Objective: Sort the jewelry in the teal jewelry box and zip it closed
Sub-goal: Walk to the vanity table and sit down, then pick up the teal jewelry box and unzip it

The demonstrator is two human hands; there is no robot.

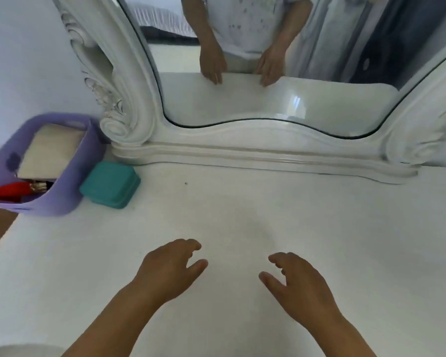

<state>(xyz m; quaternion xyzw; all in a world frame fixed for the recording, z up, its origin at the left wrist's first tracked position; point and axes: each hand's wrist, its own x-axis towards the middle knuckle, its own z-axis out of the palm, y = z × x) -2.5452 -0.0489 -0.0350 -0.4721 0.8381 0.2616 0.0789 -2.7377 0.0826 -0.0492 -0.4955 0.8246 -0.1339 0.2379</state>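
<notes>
Both hands, left (pixel 169 270) and right (pixel 298 282), hover loose-fingered, gripping nothing; closed teal jewelry box (pixel 110 184) beside cluttered purple basket (pixel 62 194).

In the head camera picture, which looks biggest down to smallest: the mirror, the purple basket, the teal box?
1. Mirror, by far the largest.
2. Purple basket.
3. Teal jewelry box, smallest.
The basket and the box sit side by side, so nearness hardly skews that comparison.
</notes>
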